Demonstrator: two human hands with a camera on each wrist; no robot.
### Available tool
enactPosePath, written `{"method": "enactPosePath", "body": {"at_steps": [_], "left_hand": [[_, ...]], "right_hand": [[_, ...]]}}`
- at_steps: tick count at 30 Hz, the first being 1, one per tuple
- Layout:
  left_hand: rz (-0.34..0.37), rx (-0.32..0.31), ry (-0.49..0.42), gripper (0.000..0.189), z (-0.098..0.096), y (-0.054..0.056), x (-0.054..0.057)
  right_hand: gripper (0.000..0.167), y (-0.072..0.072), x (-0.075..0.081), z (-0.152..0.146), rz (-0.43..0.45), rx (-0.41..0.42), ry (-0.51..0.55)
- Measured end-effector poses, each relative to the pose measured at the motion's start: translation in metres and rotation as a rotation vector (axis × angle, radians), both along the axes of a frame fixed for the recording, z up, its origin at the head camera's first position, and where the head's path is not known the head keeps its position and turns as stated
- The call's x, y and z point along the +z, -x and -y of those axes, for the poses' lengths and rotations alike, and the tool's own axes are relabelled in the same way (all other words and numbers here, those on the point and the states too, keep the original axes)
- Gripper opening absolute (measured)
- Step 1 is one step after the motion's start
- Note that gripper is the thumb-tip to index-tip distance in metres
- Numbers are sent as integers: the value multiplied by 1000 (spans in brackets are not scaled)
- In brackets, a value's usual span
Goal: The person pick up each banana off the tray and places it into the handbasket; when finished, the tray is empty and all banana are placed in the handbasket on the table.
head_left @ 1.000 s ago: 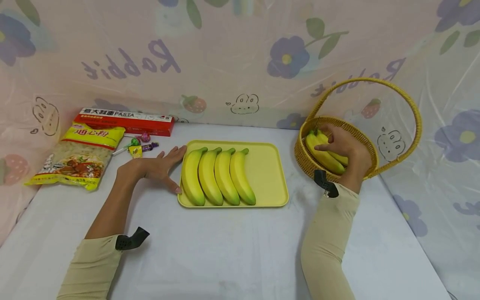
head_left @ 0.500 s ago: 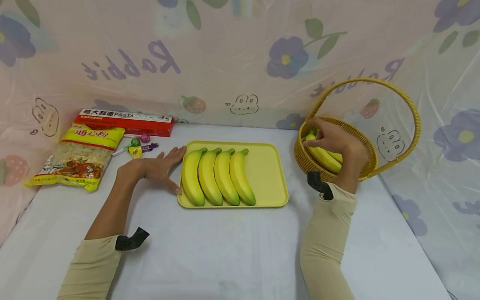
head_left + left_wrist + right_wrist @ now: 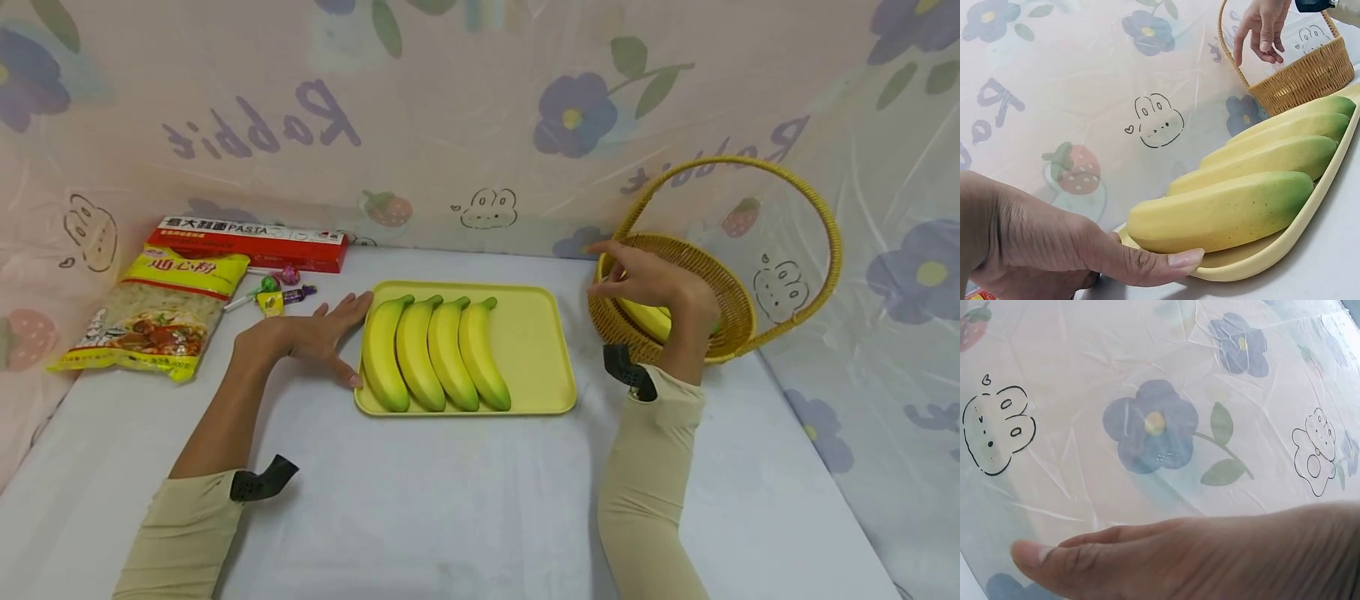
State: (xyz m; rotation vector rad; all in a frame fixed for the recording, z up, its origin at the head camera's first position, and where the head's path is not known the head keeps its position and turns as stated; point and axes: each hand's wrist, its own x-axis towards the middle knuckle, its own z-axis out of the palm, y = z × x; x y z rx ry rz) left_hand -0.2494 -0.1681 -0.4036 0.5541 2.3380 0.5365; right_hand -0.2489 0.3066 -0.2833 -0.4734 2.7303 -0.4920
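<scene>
Several bananas (image 3: 431, 354) lie side by side on the left part of a yellow tray (image 3: 536, 350). My left hand (image 3: 303, 340) rests at the tray's left edge, fingers spread; in the left wrist view its thumb (image 3: 1147, 265) lies straight along the rim. Over the wicker basket (image 3: 731, 287) hovers my right hand (image 3: 660, 282), nothing between its loosely bent fingers in the left wrist view. Bananas (image 3: 651, 319) inside the basket are partly hidden beneath it. The right wrist view shows only the right hand (image 3: 1185, 562) against the curtain.
At the far left lie a bag of pasta (image 3: 161, 308), a red pasta box (image 3: 255, 246), lollipops (image 3: 268, 286) and wrapped candies (image 3: 272, 303). The basket's tall handle (image 3: 828, 242) arches up on the right. A patterned curtain (image 3: 480, 125) stands behind the white table (image 3: 420, 500).
The right hand has shifted left across the basket toward its left rim, with its fingers empty, uncovering the basket's right interior. The left hand, tray and bananas stay in place.
</scene>
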Motion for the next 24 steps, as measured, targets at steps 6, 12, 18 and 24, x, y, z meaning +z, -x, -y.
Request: {"method": "enactPosePath", "body": {"at_steps": [6,12,18,24], "left_hand": [[-10,-22,-12,147,0,-1,0],[-12,-24,7,146,-1,-2,1],[-21,-32,19,146,-3,-3,3],[-18,-41,3,146,-4,-4,6]], "right_hand": [[66,-2,2,6,35,-5,-15],[70,-2,4,18,92,25,-18],[69,-1,5,36,138,50,-23],[72,4,0,61,166,159,-18]]}}
